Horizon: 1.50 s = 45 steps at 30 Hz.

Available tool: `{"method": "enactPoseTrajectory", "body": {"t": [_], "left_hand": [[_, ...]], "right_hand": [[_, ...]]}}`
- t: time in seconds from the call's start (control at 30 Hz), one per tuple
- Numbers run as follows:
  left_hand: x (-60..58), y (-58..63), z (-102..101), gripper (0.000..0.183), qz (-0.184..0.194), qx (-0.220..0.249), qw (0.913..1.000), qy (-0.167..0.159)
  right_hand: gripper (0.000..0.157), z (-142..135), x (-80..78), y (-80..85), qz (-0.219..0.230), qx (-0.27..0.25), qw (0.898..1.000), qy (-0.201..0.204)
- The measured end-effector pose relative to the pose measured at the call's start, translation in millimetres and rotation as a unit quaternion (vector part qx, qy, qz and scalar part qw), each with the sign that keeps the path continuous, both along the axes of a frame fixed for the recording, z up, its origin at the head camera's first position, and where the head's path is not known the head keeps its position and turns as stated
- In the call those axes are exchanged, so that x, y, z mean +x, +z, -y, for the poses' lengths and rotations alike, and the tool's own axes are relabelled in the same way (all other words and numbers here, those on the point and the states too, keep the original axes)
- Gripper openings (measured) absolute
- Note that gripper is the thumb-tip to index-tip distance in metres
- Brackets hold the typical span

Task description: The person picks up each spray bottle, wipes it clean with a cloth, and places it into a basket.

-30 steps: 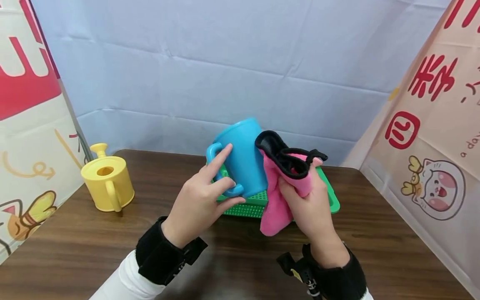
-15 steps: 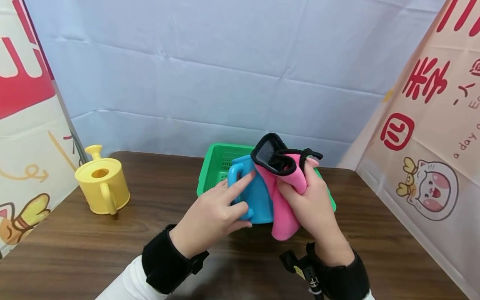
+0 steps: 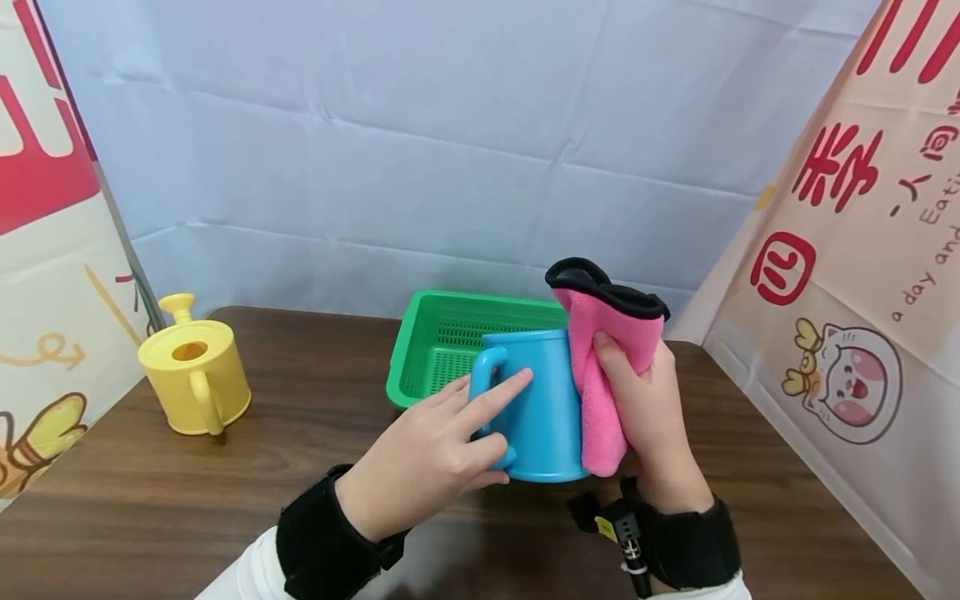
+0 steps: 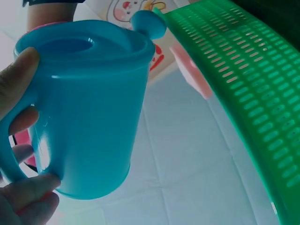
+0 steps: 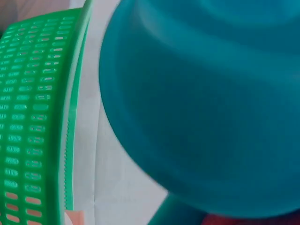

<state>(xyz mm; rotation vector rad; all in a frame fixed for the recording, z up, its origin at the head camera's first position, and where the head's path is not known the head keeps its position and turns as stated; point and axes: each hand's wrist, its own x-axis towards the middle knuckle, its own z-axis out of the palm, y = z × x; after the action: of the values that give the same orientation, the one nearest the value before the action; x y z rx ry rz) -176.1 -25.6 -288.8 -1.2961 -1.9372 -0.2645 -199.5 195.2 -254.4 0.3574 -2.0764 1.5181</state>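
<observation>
A blue watering can (image 3: 543,408) is held up in front of the basket. My left hand (image 3: 431,467) grips it by its handle (image 3: 486,371), the index finger lying along the can's side. In the left wrist view, the can's opening (image 4: 65,46) and its round spout head (image 4: 149,24) show. My right hand (image 3: 651,408) holds a folded pink cloth (image 3: 600,375) with black edging against the can's right side. The right wrist view is mostly filled by the blue can (image 5: 206,117); the right hand's fingers behind the cloth are hidden.
Behind the can stands a green perforated basket (image 3: 408,358), its right part covered by can and cloth. A yellow watering can (image 3: 213,392) stands at the left on the brown wooden table (image 3: 315,375). A pale blue sheet (image 3: 360,183) hangs behind, with printed sheets on both sides.
The blue watering can has come down and to the right, towards me, uncovering more of the basket. The cloth has shifted to the can's right side. Both hands keep their holds.
</observation>
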Motion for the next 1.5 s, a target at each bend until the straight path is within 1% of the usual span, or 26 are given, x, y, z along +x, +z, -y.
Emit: {"method": "enactPoseTrajectory", "body": {"t": [0.13,0.23,0.33,0.4,0.53,0.6,0.73,0.9,1.03,1.17,1.27,1.33,1.4,1.5], "left_hand": [[-0.6,-0.9,1,0.038,0.011,0.004,0.9999,0.008],[-2.0,-0.5,2,0.037,0.018,0.010,0.9998,0.008],[-4.3,0.1,3,0.037,0.013,0.025,0.9996,0.006],[-6.0,0.6,4,0.037,0.004,0.039,0.9992,0.006],[-8.7,2.3,8,0.038,-0.004,0.063,0.9979,0.015],[-8.9,3.5,9,0.037,0.006,0.071,0.9972,0.025],[-7.7,6.1,12,0.034,0.039,0.082,0.9951,0.039],[-6.1,9.7,15,0.033,0.053,0.091,0.9933,0.048],[-6.3,11.5,17,0.032,0.057,0.092,0.9928,0.051],[-7.1,12.0,19,0.032,0.051,0.085,0.9940,0.046],[-7.2,12.4,19,0.033,0.039,0.085,0.9950,0.036],[-6.9,12.7,18,0.034,0.026,0.082,0.9959,0.030],[-6.9,12.2,17,0.035,0.010,0.072,0.9971,0.023],[-6.4,9.7,14,0.035,0.006,0.055,0.9983,0.014]], "right_hand": [[0.029,4,1.1,-0.2,0.011,0.033,0.999,0.001],[0.031,5,2.3,1.7,0.006,0.038,0.999,0.002],[0.033,6,3.5,2.4,0.011,0.047,0.999,0.002],[0.034,6,3.7,2.1,0.021,0.056,0.998,0.007],[0.034,6,4.2,0.2,0.034,0.082,0.996,0.013],[0.033,7,4.9,-0.5,0.034,0.087,0.995,0.019],[0.034,9,8.6,-0.4,0.032,0.093,0.995,0.023],[0.038,14,12.9,0.6,0.024,0.112,0.993,0.012],[0.038,20,14.7,0.5,0.007,0.141,0.990,-0.004],[0.039,24,17.7,0.2,-0.032,0.162,0.986,-0.017],[0.049,26,19.1,1.8,-0.074,0.165,0.983,-0.010],[0.056,27,20.4,2.8,-0.092,0.170,0.981,-0.009],[0.062,27,20.9,3.1,-0.106,0.175,0.979,-0.008],[0.062,26,21.8,2.5,-0.113,0.195,0.974,-0.020]]}}
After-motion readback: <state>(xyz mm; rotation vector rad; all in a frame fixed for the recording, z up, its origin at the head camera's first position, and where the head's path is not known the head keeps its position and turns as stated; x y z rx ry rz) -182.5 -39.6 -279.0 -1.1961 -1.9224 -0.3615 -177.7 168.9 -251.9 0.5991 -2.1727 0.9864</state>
